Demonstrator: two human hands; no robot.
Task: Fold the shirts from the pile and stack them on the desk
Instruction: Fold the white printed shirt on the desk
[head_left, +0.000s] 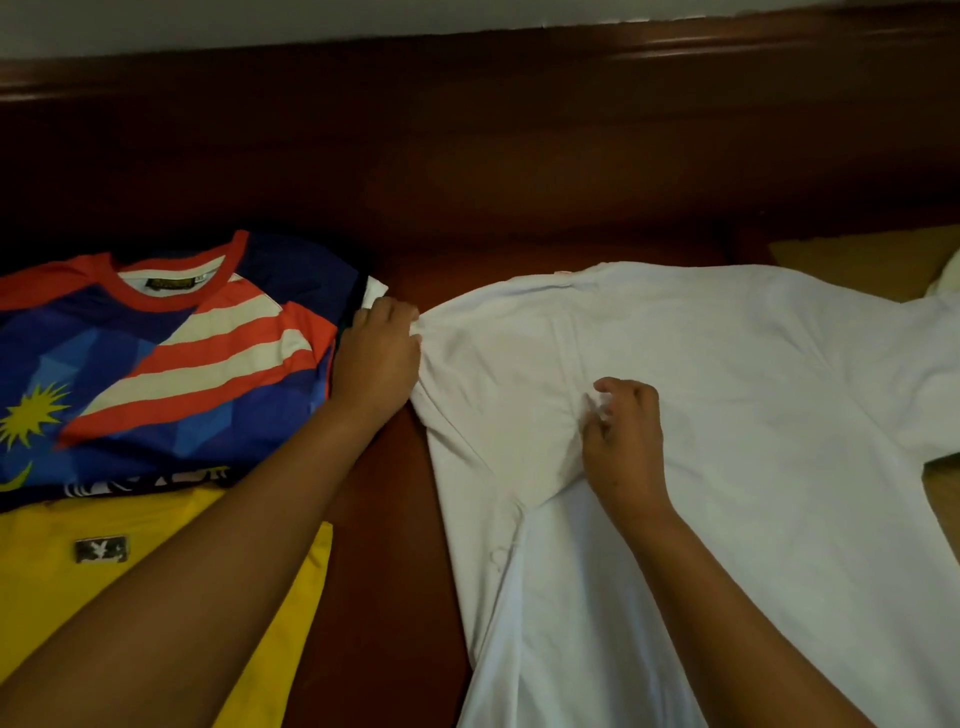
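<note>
A white shirt (727, 389) lies spread across the right half of the dark wooden desk (493, 171). My left hand (376, 353) grips the shirt's left sleeve end, bunching the cloth. My right hand (623, 436) pinches a fold of the white fabric near the armpit area. At the left, a folded blue jersey with red and white stripes (166, 358) rests on a folded yellow shirt (67, 566).
The desk's raised back edge (467, 47) runs along a pale wall. A tan surface (857, 260) with a pale cloth corner (948, 280) shows at the far right. Bare wood lies between the two shirt groups and behind them.
</note>
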